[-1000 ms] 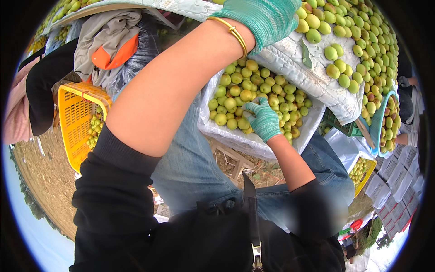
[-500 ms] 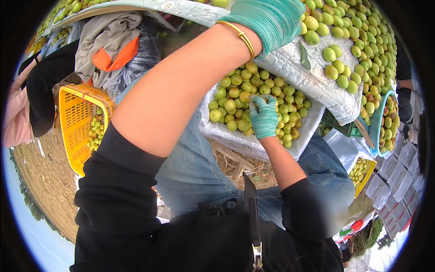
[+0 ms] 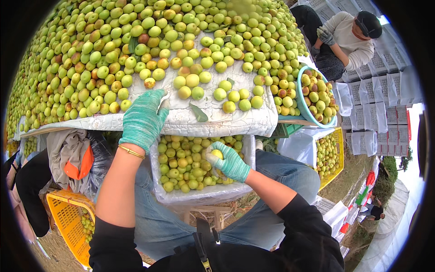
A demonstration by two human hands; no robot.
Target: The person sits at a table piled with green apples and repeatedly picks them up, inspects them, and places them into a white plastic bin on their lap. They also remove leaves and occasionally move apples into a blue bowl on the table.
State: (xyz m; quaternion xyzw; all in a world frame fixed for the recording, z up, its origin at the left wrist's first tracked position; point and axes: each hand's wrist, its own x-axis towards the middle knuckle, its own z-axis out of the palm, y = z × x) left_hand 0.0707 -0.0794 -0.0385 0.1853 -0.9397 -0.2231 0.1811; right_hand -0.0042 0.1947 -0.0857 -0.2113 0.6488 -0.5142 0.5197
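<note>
The person sits before a worktop (image 3: 181, 120) covered with a white quilted cloth, and on it lies a very large heap of small round green and yellow fruits (image 3: 136, 50), some with brown patches. Both hands wear green knitted gloves.

The left hand (image 3: 142, 119) rests on the front part of the cloth, its fingers bent down and close together. I cannot tell if it holds something under the palm. The nearest loose fruits lie just beyond the fingertips, up and a little to the right, so this hand is the nearer one to the heap.

The right hand (image 3: 228, 161) is lower, inside a white lined box (image 3: 199, 195) that stands between the person's knees, under the front edge of the worktop. The fingers are closed around one yellow fruit (image 3: 217, 154), which shows between thumb and forefinger. The box is already well filled with the same fruits, and the held fruit is just above them, near the right wall of the box. The fruit is almost round, so it has no clear long axis.

To the right stand a light blue basin (image 3: 302, 106) and a yellow crate (image 3: 337, 158), both with fruits inside. Another yellow crate (image 3: 63, 217) is at the lower left. A second person in a pale top (image 3: 346, 43) sits at the upper right beside stacked white cartons (image 3: 385, 95).
</note>
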